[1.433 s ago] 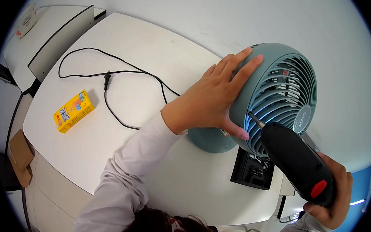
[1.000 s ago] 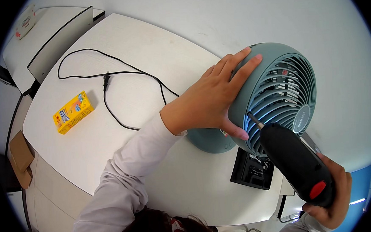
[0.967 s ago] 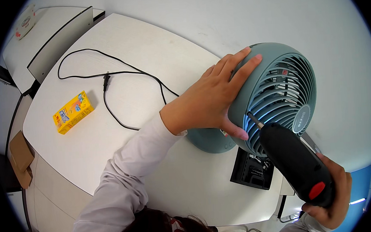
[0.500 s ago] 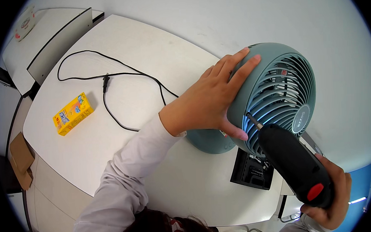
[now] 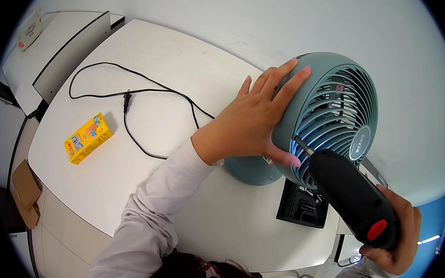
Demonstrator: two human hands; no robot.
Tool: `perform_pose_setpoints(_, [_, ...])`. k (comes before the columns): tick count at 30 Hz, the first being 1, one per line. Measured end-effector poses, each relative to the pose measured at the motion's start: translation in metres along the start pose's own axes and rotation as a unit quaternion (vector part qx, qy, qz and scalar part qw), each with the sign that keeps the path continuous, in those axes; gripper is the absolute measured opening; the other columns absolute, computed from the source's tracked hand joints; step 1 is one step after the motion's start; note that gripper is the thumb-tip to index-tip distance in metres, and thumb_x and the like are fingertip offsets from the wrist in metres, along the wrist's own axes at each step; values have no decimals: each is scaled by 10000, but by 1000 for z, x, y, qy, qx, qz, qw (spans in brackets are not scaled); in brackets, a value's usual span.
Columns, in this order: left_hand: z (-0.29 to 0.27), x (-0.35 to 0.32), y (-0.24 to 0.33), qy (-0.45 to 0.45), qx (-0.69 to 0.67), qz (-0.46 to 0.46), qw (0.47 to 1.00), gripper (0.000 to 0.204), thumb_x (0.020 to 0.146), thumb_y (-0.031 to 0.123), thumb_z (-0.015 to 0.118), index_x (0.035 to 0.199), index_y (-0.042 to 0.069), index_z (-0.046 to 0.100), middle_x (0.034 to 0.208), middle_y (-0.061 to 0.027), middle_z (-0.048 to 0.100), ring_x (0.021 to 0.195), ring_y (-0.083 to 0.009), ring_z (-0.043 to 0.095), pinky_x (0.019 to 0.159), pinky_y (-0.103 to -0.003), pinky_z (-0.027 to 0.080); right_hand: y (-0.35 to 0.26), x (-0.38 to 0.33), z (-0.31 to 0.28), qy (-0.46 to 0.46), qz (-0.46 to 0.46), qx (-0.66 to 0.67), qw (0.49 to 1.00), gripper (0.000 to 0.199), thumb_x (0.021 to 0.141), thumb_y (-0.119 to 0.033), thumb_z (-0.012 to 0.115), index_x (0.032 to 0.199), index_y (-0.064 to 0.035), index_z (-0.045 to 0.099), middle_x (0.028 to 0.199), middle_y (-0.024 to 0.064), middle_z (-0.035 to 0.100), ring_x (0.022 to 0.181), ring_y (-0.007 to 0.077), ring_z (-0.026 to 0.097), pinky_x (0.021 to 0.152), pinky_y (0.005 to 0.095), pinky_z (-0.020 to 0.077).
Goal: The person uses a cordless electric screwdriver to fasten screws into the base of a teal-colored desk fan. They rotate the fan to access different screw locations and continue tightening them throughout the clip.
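Fan (image 5: pixel 332 107): positioned at the right side of the white table (image 5: pixel 228 235), between our two hands, with its grille facing right and toward us. Nearest us, our right hand (image 5: pixel 404 230) has its fingers wrapped around the rear of the black driver (image 5: pixel 351 195), beside the red button (image 5: pixel 377 230). We see the driver's bit (image 5: pixel 304 146) angled up and left, its tip at the left edge of the grille; we cannot tell whether it is seated in a screw.

Below the fan, on the table, we find the black tray (image 5: pixel 296 220). It contains rows of small dark pieces and some pale items too small for us to identify; the driver and fan hide part of it.

Our left hand (image 5: pixel 252 119) is spread wide against the fan's housing, thumb at the grille's edge, two fingers over the upper side, not closed around it. The round base (image 5: pixel 252 170) rests on the table below our wrist.

Farther left, we note the yellow carton (image 5: pixel 87 138) lying on its side, then the looped black cord (image 5: pixel 133 90) with its plug (image 5: pixel 127 100).

At the far upper left, the second table (image 5: pixel 24 69) bears a white packet (image 5: pixel 30 29).
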State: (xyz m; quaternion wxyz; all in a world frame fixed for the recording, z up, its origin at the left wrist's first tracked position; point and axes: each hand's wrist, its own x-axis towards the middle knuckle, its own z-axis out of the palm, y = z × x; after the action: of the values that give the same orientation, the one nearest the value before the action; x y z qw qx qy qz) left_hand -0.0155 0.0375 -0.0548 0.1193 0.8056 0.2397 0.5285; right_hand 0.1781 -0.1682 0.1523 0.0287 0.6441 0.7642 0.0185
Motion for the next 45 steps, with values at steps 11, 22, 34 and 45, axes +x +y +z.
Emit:
perform_pose_setpoints(11, [2,1,1,1,2,-1,1000,1333,511,565,865,1554,90,184,1560,-210,225,1317,-445,373,1101,-498,325,7,-13,7,44,46,-40,997,1028,617,-747,733,1298,9,579,1118,91,652,872,212,497,822,325,395])
perform_pose_setpoints(22, [2,0,0,1,14,-1,1000,1314,530,592,842,1550,79,190,1553,-216,235,1309,-447,383,1096,-496,333,-2,16,-7,-40,-160,-7,986,816,740,-359,835,1370,9,468,1171,262,653,994,412,692,827,427,560])
perform_pose_setpoints(34, [2,1,0,1,5,-1,1000,1331,515,577,858,1551,84,185,1556,-215,229,1345,-451,351,1118,-497,318,-1,16,-7,-36,-164,0,986,791,749,-364,824,1352,17,482,1182,264,649,1012,417,686,836,420,556])
perform_pose_setpoints(45, [2,1,0,-4,3,-5,1000,1341,508,583,857,1550,79,180,1555,-221,225,1349,-454,350,1118,-498,324,-3,15,-6,-39,-158,12,987,776,742,-320,827,1348,19,480,1180,276,647,1014,420,685,847,420,549])
